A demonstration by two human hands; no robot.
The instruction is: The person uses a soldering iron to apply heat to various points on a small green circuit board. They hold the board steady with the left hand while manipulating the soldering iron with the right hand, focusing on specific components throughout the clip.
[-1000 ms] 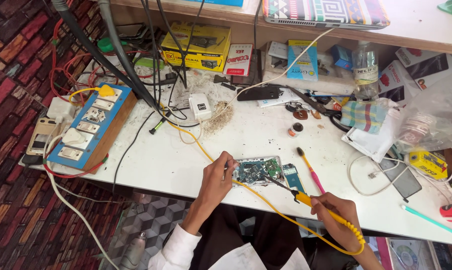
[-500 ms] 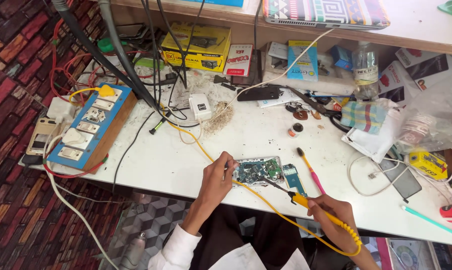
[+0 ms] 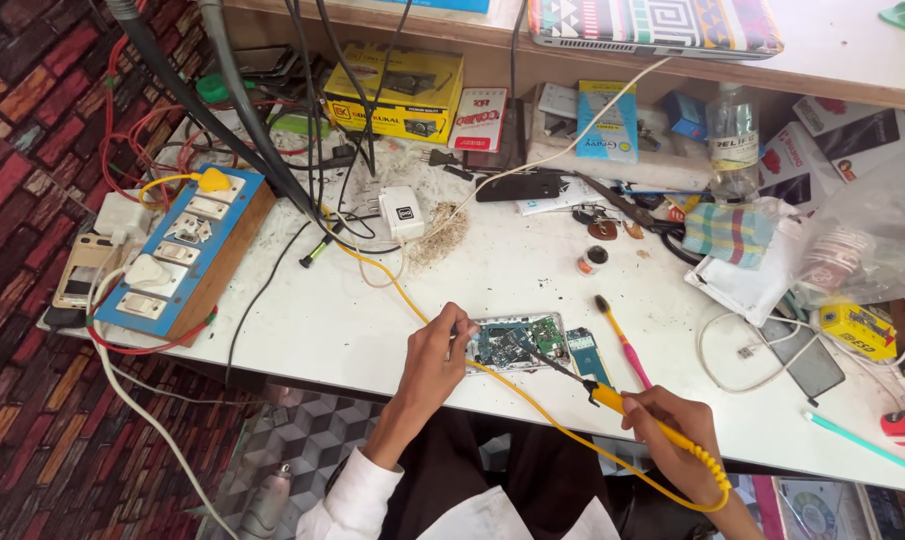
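Head view, near edge first. Right hand (image 3: 673,420) clenched round the yellow-handled soldering iron (image 3: 633,410); its long axis runs from the grip toward 10 o'clock, dark tip resting on the opened phone circuit board with green and silver parts (image 3: 513,343). Left hand (image 3: 435,355) sits just at the board's 9 o'clock edge, fingers pinched on something too small to tell. Left hand is the nearer to the board. Yellow cord (image 3: 393,280) trails away over the white worktable (image 3: 323,320). Pink-and-yellow toothbrush (image 3: 623,340) lies at the board's 3 o'clock. Farther, at 10 o'clock: blue switch board on wood (image 3: 188,250). Far edge, 12 o'clock: yellow rectangular carton (image 3: 398,95), red-and-white flat packet (image 3: 480,118), blue packet (image 3: 606,120), clear plastic bottle (image 3: 735,140).
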